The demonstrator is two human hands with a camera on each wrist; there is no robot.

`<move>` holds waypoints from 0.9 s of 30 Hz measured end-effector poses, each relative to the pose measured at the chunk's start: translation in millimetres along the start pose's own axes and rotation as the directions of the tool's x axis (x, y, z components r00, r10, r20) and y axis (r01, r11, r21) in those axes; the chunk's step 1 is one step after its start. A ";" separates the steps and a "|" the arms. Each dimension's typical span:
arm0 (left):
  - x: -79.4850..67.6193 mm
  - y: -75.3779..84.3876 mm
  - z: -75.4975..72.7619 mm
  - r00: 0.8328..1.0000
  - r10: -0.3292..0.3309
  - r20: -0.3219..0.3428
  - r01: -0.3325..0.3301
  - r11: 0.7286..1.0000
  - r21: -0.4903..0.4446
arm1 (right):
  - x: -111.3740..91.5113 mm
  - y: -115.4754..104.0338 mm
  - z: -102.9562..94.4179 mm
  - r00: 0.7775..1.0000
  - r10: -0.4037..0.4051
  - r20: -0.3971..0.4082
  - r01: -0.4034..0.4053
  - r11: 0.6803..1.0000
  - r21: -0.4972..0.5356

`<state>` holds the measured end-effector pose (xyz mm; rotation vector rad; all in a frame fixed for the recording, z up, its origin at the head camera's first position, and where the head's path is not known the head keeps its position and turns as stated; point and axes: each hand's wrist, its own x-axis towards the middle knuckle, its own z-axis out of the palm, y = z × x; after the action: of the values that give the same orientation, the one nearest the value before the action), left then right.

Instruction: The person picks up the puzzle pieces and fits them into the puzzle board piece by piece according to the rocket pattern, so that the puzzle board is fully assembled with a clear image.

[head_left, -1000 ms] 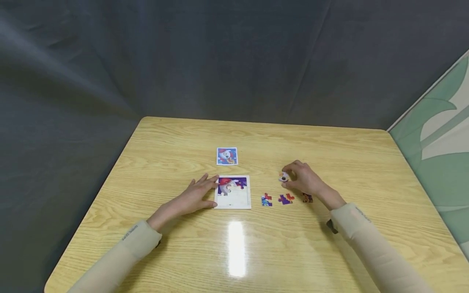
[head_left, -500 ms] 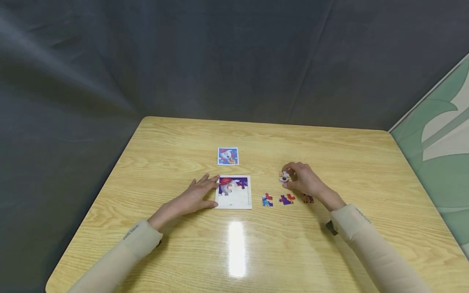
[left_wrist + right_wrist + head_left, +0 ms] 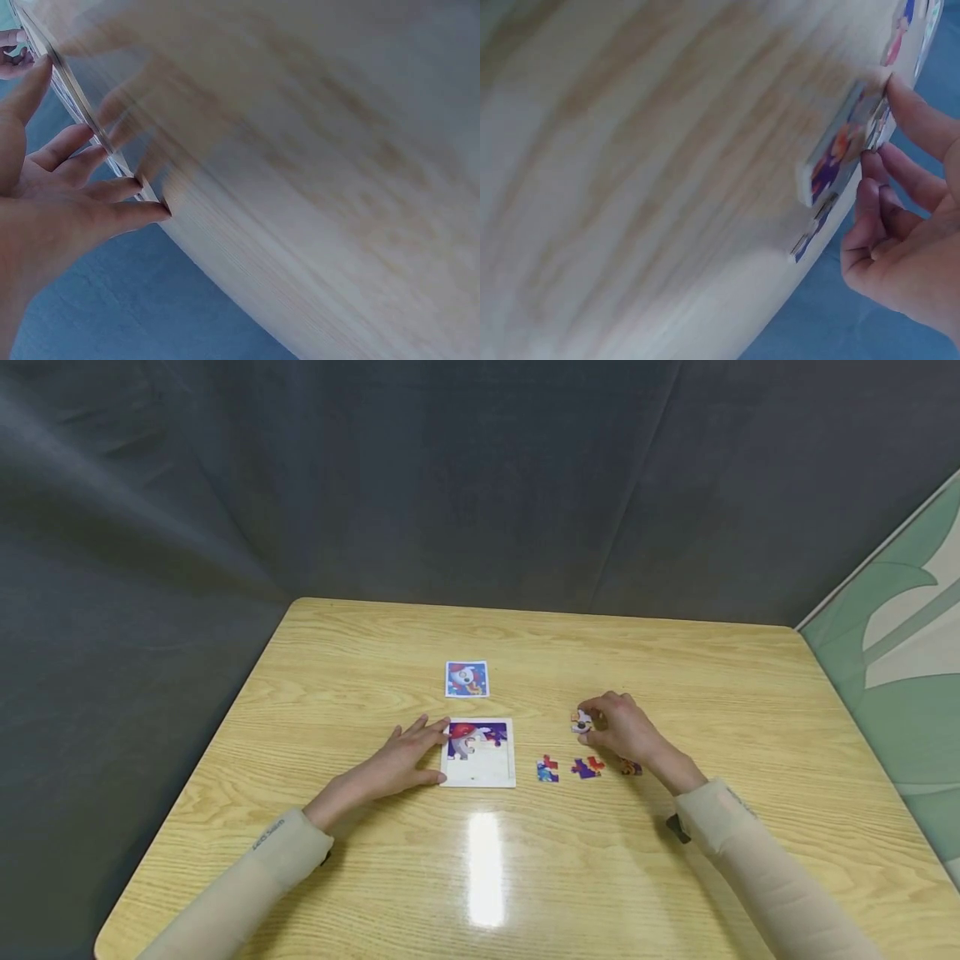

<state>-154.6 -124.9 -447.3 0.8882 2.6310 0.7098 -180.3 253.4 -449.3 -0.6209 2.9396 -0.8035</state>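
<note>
My left hand (image 3: 401, 762) lies at the left side of a white puzzle tray (image 3: 480, 772), fingers spread, thumb and fingertips touching its edge. Joined pieces showing red, grey and purple fill the tray's upper part; its pale base shows below. To the right, my right hand (image 3: 626, 727) pinches a puzzle piece (image 3: 581, 722) with white and orange print between thumb and fingers, at the tabletop. In the right wrist view those fingertips partly cover this piece (image 3: 877, 126). The left wrist view shows my left fingers (image 3: 112, 191) along the tray's edge.
Between tray and right forearm lie a blue and red piece (image 3: 547, 769), purple and orange pieces (image 3: 587, 767), and a dark patterned piece (image 3: 631, 767) partly under the right wrist. A picture card (image 3: 467, 679) lies behind the tray. A dark curtain (image 3: 480, 485) hangs beyond the wooden table (image 3: 360, 652).
Hardly anything differs. Both hands keep their places, the right still pinching the same puzzle piece; the whole view has shifted very slightly.
</note>
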 end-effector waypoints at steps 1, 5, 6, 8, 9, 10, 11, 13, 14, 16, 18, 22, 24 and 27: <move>0.1 0.0 0.0 1.000 0.001 -0.001 -0.001 1.000 0.001 | -0.6 0.1 0.0 1.000 0.001 -0.001 -0.001 1.000 -0.010; 0.2 -0.3 0.3 1.000 0.003 0.004 -0.003 1.000 0.000 | -4.1 0.8 -0.3 1.000 -0.008 -0.018 0.007 0.999 -0.042; 0.2 -0.4 0.3 1.000 0.002 0.006 -0.002 1.000 -0.001 | -4.8 1.3 -0.2 1.000 -0.014 -0.024 0.013 0.999 -0.049; -0.1 -0.7 0.4 1.000 0.002 0.008 -0.002 1.000 -0.001 | -5.8 2.5 0.5 0.998 -0.040 -0.039 0.037 0.997 -0.067; -0.1 -0.8 0.4 1.000 0.001 0.009 -0.001 1.000 -0.002 | -6.0 3.3 0.9 0.997 -0.056 -0.044 0.052 0.995 -0.079; -0.3 -0.9 0.4 1.000 0.000 0.009 0.000 1.000 -0.002 | -6.1 3.8 1.6 0.996 -0.072 -0.050 0.067 0.993 -0.092; -0.5 -1.1 0.5 1.000 -0.001 0.009 0.001 1.000 -0.002 | -6.1 4.4 2.2 0.994 -0.089 -0.056 0.083 0.990 -0.111; -0.7 -1.5 0.7 1.000 -0.004 0.010 0.004 1.000 -0.002 | -5.4 5.3 3.4 0.989 -0.130 -0.071 0.117 0.981 -0.157; -0.6 -2.2 1.0 1.000 -0.005 0.009 0.005 1.000 -0.002 | -5.0 5.3 3.9 0.986 -0.146 -0.077 0.131 0.975 -0.178; -0.8 -2.1 1.1 1.000 -0.006 0.011 0.007 1.000 -0.003 | -4.7 4.8 4.6 0.980 -0.176 -0.091 0.153 0.964 -0.216; -1.2 -1.5 1.1 1.000 -0.006 0.013 0.006 1.000 -0.006 | -5.0 3.2 4.8 0.979 -0.183 -0.093 0.157 0.959 -0.235; -1.7 0.3 0.2 1.000 -0.001 0.011 0.001 1.000 -0.006 | -5.6 -3.2 7.4 0.978 -0.186 -0.097 0.158 0.958 -0.240; -1.6 0.6 -0.3 1.000 0.001 0.008 -0.001 1.000 -0.004 | -5.0 -7.7 9.4 0.975 -0.194 -0.110 0.164 0.957 -0.239; -1.4 0.6 -1.0 1.000 -0.003 0.010 0.003 1.000 0.000 | -2.9 -16.2 12.2 0.963 -0.226 -0.150 0.188 0.954 -0.234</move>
<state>-153.6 -125.7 -445.9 0.8849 2.6231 0.7034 -170.0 235.9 -452.0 -0.9341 3.1910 -0.5780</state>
